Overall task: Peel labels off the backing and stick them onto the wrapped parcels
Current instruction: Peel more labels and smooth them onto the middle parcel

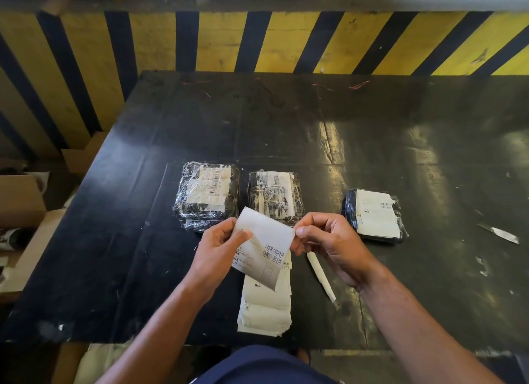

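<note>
Both my hands hold one white label sheet (264,249) with barcodes above the black table (143,211). My left hand (220,243) pinches its left edge, thumb on top. My right hand (329,240) pinches the upper right corner between thumb and forefinger. A stack of more label sheets (264,309) lies on the table under my hands. Three parcels wrapped in clear film sit behind: the left parcel (206,196) with barcode labels, the middle parcel (274,196) with a printed paper, and the right parcel (375,214) with a large white label on top.
A rolled strip of white backing paper (320,276) lies right of the stack. A torn paper scrap (499,234) sits near the table's right side. Cardboard boxes (20,200) stand left of the table. A yellow-and-black striped wall (257,42) runs behind it.
</note>
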